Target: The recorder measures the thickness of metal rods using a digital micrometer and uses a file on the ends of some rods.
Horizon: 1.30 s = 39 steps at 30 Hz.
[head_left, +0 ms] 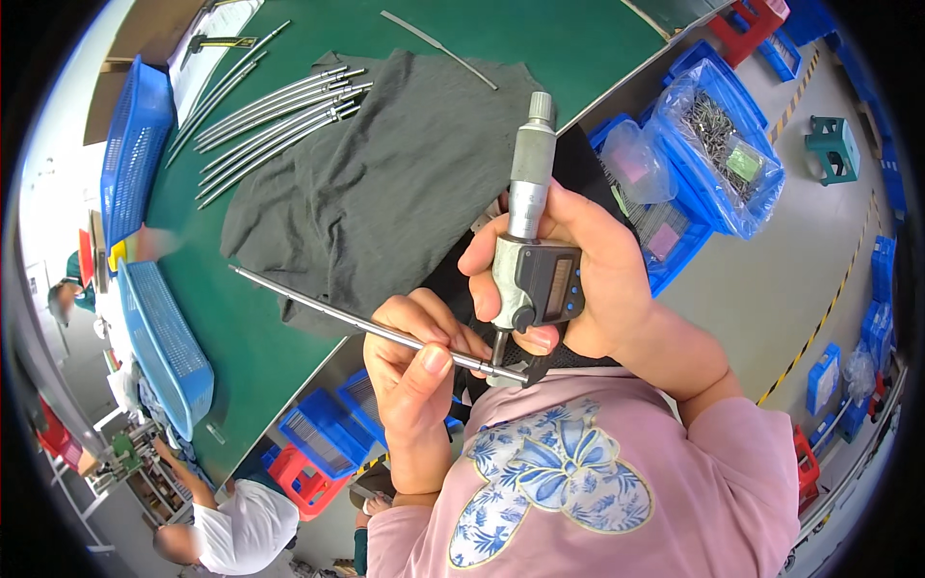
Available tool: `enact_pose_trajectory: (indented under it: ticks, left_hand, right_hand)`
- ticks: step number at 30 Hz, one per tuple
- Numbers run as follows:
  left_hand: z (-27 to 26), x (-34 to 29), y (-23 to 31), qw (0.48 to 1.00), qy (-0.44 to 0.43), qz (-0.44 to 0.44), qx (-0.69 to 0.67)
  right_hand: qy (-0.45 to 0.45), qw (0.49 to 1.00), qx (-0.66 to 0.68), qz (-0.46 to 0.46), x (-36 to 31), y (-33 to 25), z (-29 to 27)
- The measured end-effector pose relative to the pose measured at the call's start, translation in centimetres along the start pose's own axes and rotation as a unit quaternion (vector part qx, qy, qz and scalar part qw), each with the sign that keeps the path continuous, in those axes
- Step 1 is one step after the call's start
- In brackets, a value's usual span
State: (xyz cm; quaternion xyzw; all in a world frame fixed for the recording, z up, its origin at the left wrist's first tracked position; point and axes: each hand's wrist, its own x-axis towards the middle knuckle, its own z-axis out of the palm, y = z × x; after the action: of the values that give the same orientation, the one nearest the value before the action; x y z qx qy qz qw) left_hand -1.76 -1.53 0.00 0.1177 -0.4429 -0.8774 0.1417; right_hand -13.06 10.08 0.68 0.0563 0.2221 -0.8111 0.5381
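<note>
My right hand is closed around a digital micrometer, its thimble pointing up and its small display facing me. My left hand pinches a slim steel rod between thumb and fingers. One end of the rod sits at the micrometer's jaws, under the spindle; whether the spindle touches it I cannot tell. The other end reaches out to the left over the grey cloth. Several similar rods lie side by side on the cloth's left part and the green table.
A thin flat-ended metal tool lies at the far side. Blue baskets line the table's left edge. To the right stand blue bins with bagged metal parts, and a green stool. Another person is at lower left.
</note>
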Motion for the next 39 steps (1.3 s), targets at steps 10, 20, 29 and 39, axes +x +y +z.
enact_pose_trajectory:
  ticks: [10, 20, 29, 39]
  left_hand:
    - [-0.2, 0.2, -0.3, 1.0, -0.001, -0.016, -0.009]
    - [-0.3, 0.1, -0.3, 1.0, 0.001, 0.01, 0.012]
    - [0.0, 0.2, -0.2, 1.0, 0.008, 0.01, 0.007]
    - [-3.1, 0.0, 3.2, 1.0, 0.02, -0.008, 0.015]
  right_hand:
    - [0.011, 1.0, -0.015, -0.013, 0.0, 0.0, -0.3]
    - [-0.005, 0.999, -0.034, -0.005, 0.1, 0.2, -0.4]
    - [-0.034, 0.999, -0.001, -0.003, 0.2, 0.1, -0.6]
    - [0.08, 0.989, -0.051, -0.117, -0.3, -2.3, -1.3]
